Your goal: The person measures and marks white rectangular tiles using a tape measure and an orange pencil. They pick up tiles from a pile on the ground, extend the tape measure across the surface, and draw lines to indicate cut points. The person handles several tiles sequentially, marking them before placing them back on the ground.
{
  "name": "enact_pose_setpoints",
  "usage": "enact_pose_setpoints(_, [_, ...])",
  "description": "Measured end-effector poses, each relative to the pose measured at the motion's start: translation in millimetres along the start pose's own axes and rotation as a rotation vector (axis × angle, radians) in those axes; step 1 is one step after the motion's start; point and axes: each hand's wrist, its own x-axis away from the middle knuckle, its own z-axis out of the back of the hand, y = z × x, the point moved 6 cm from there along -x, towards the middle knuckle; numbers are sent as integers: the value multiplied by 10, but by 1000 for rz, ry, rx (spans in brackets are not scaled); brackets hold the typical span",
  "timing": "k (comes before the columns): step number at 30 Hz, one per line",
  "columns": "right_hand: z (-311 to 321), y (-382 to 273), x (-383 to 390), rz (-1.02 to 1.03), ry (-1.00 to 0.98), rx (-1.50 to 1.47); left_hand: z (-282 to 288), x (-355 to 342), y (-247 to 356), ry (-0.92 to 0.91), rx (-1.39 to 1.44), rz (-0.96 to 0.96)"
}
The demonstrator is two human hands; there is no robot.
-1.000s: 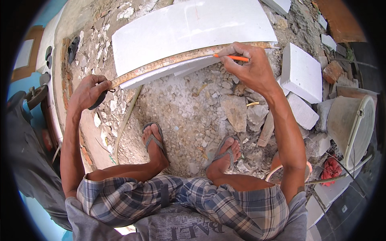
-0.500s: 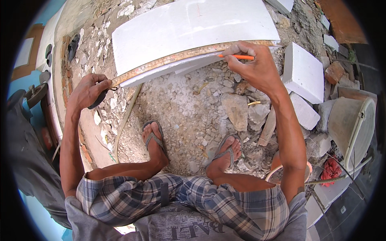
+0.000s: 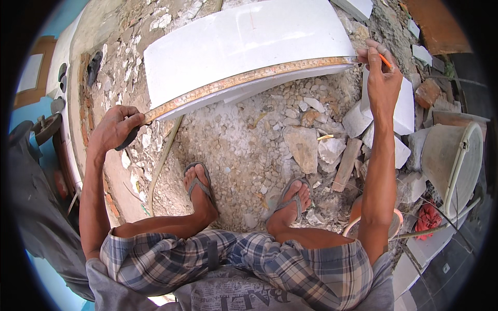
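Observation:
A worn yellowish tape measure (image 3: 249, 72) stretches along the near edge of a white slab (image 3: 244, 39). My left hand (image 3: 116, 127) grips its dark case just beyond the slab's left end, thumb on the tape. My right hand (image 3: 384, 70) is at the slab's right end, closed on an orange pencil (image 3: 385, 60), its fingertips at the tape's end. Whether these fingers also pinch the tape is unclear.
White blocks (image 3: 402, 111), broken stones (image 3: 301, 147) and a pale bucket (image 3: 443, 160) lie to the right. A hose (image 3: 165, 155) runs over gravel near my sandalled feet. Black footwear (image 3: 94, 70) and a dark draped cover (image 3: 36, 207) are on the left.
My right hand has moved rightward and up from partway along the tape to the slab's right end, turning upright with the pencil. My left hand has shifted slightly downward with the tape case.

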Motion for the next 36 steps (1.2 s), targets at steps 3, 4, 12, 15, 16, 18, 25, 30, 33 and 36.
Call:
enact_pose_setpoints(3, [-151, -207, 139, -3, -117, -19, -20, 5, -22, -2, 14, 6])
enact_pose_setpoints(4, [-206, -281, 182, 1, -158, -52, -26, 3, -5, 0, 24, 0])
enact_pose_setpoints(12, [-946, -822, 628, 114, -575, -138, -30, 21, 25, 21, -10, -39])
enact_pose_setpoints(15, [-1173, -903, 729, 82, -695, -166, -33, 32, -26, 22, -13, -34])
enact_pose_setpoints(16, [-1203, -907, 730, 96, -694, -153, -37, 21, -18, 23, -23, -33])
enact_pose_setpoints(18, [-1278, -882, 744, 125, -690, -129, -42, 2, -4, 25, -45, -30])
enact_pose_setpoints(25, [-1371, -922, 901, 294, -621, -109, -38, 39, -15, 63, 1, -47])
enact_pose_setpoints(30, [-1392, -920, 917, 316, -647, -93, -39, 29, -8, 55, -14, -43])
enact_pose_setpoints(33, [-1404, -934, 938, 366, -638, -97, -31, 15, -10, 44, -8, -45])
enact_pose_setpoints(36, [-1407, -921, 950, 373, -635, -94, -32, -5, -37, 72, 7, -77])
